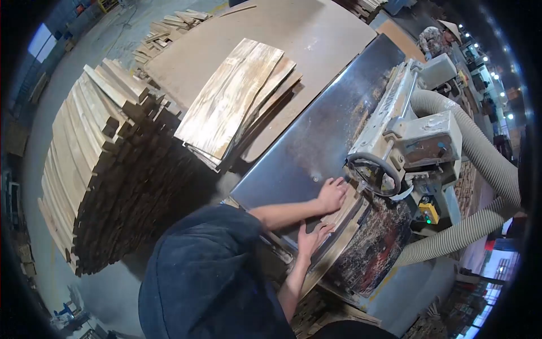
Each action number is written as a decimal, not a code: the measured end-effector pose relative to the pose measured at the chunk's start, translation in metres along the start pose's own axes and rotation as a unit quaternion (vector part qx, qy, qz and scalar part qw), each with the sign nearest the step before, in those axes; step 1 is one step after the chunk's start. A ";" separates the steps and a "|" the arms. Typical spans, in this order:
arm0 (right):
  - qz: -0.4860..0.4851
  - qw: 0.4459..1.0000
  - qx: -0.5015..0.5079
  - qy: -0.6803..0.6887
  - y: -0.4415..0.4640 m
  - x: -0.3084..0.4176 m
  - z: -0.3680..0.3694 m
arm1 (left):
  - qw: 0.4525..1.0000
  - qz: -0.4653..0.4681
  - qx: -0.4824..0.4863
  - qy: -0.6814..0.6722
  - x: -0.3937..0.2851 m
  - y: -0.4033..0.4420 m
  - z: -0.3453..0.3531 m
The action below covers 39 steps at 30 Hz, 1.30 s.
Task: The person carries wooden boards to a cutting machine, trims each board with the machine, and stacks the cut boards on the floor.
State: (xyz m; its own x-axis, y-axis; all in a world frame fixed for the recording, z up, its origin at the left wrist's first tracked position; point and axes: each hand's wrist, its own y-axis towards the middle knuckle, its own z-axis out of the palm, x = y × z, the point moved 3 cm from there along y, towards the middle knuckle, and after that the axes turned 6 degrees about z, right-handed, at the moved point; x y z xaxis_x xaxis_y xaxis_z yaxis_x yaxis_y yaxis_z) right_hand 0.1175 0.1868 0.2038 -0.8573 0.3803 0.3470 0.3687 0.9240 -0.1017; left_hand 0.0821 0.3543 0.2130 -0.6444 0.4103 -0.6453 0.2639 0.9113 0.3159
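Note:
My left hand point(333, 195) lies on a pale wooden strip point(345, 212) on the machine's metal table, just short of the machine head with its handwheel point(374, 174). Its fingers are spread over the wood. Nearer to me, my right hand point(314, 239) rests at the same strip, thumb apart from the fingers, which lie on the wood. Neither hand is wrapped round anything that I can see. Wood chips and dust cover the dark side of the machine point(372, 248) beside the strip.
Wide boards point(231, 99) lie on a brown table point(316, 39) beyond the metal table point(305, 147). A tall stack of wooden strips point(84, 147) stands at left. Ribbed hoses point(451, 237) run from the machine at right. A person in a conical hat point(437, 39) is at the far right.

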 end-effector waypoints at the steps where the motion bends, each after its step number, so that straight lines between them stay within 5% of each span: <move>1: -0.005 1.000 -0.002 -0.016 0.007 0.000 0.001 | 0.993 0.001 0.112 -0.048 0.008 0.004 -0.025; 2: -0.008 0.999 0.000 -0.031 0.011 0.003 -0.001 | 0.991 -0.040 0.105 -0.076 0.021 0.008 -0.062; 4: 0.012 0.999 0.032 -0.035 0.025 0.007 -0.008 | 0.978 0.091 -0.161 -0.094 0.057 0.006 -0.158; 6: 0.036 0.996 0.070 -0.039 0.040 0.017 -0.015 | 0.961 0.071 -0.262 0.056 0.089 0.001 -0.266; 7: 0.032 0.997 0.059 -0.037 0.046 0.019 -0.015 | 0.953 -0.025 -0.292 0.072 0.133 -0.005 -0.290; 8: 0.029 0.998 0.048 -0.034 0.051 0.020 -0.016 | 0.895 -0.133 -0.338 0.258 0.176 -0.014 -0.302; 9: 0.021 0.998 0.050 -0.035 0.059 0.021 -0.015 | 0.900 -0.245 -0.254 0.257 0.197 -0.026 -0.337; 11: 0.013 0.998 0.056 -0.037 0.078 0.011 -0.017 | 0.823 -0.357 -0.263 0.355 0.236 -0.051 -0.364; 16: 0.012 0.991 0.072 0.108 0.098 -0.008 -0.004 | 0.827 -0.310 -0.328 0.333 0.222 -0.099 -0.338; 17: 0.030 0.992 0.118 0.016 0.091 0.000 -0.005 | 0.826 -0.312 -0.322 0.341 0.207 -0.107 -0.329; 22: -0.046 0.992 0.116 -0.018 -0.007 0.009 0.005 | 0.850 -0.319 -0.302 0.290 0.130 -0.181 -0.295; 24: -0.082 0.991 0.109 0.010 -0.047 0.007 0.007 | 0.883 -0.320 -0.323 0.120 0.104 -0.215 -0.288; 25: -0.130 0.983 0.100 0.078 -0.065 -0.002 0.015 | 0.874 -0.399 -0.274 0.042 0.082 -0.225 -0.293; 30: -0.340 0.909 0.001 0.242 -0.179 0.055 -0.071 | 0.961 -0.196 -0.190 -0.032 0.013 -0.245 -0.261; 32: -0.288 0.912 -0.010 0.292 -0.198 0.062 -0.078 | 0.968 -0.174 -0.147 -0.105 -0.049 -0.239 -0.249; 34: -0.078 0.925 -0.071 0.366 -0.187 0.034 -0.053 | 0.973 -0.175 -0.082 -0.130 -0.066 -0.238 -0.226; 36: -0.047 0.927 -0.121 0.352 -0.187 0.017 -0.082 | 0.986 0.011 -0.163 -0.012 -0.039 -0.242 -0.187; 39: 0.007 0.913 -0.006 0.407 -0.194 -0.014 -0.073 | 0.989 -0.110 -0.067 0.078 -0.018 -0.272 -0.142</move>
State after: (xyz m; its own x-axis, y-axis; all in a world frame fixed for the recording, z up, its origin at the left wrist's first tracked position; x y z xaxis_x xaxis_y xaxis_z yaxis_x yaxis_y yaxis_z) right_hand 0.0838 -0.0007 0.2868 -0.3023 0.2313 0.9247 0.3863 0.9166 -0.1029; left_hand -0.0796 0.0937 0.2375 -0.7816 0.1822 -0.5966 0.0141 0.9613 0.2751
